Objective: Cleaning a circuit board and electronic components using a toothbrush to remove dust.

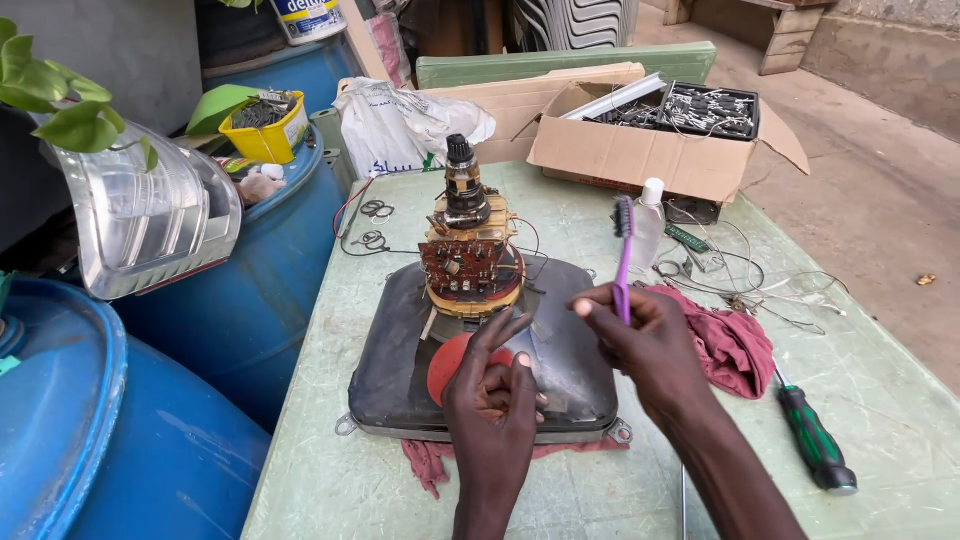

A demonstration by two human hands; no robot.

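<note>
Nearest to the camera, the left hand (492, 400) rests with its fingers spread and loosely curled on the dark back of a picture tube (400, 370). The fingertips touch the round red cap (447, 362) there, and the hand holds nothing. Just to the right and a little further, the right hand (650, 345) is closed around a purple toothbrush (622, 262), pinched between the thumb and the fingers. The long axis of the brush stands almost upright, with the bristle head at the top, above the fingers, and turned to the left. The picture tube lies face down on the green table (880, 400), on a red cloth (735, 345). Its neck rises behind the hands, with the copper yoke and a small circuit board (465, 268) on it. This assembly is to the upper left of the brush head, so the right hand is the nearer one to it. A green-handled screwdriver (815, 440) lies on the right. Further back stand a white bottle (648, 225), loose wires, an open cardboard box (640, 150) and blue barrels (250, 290).
</note>
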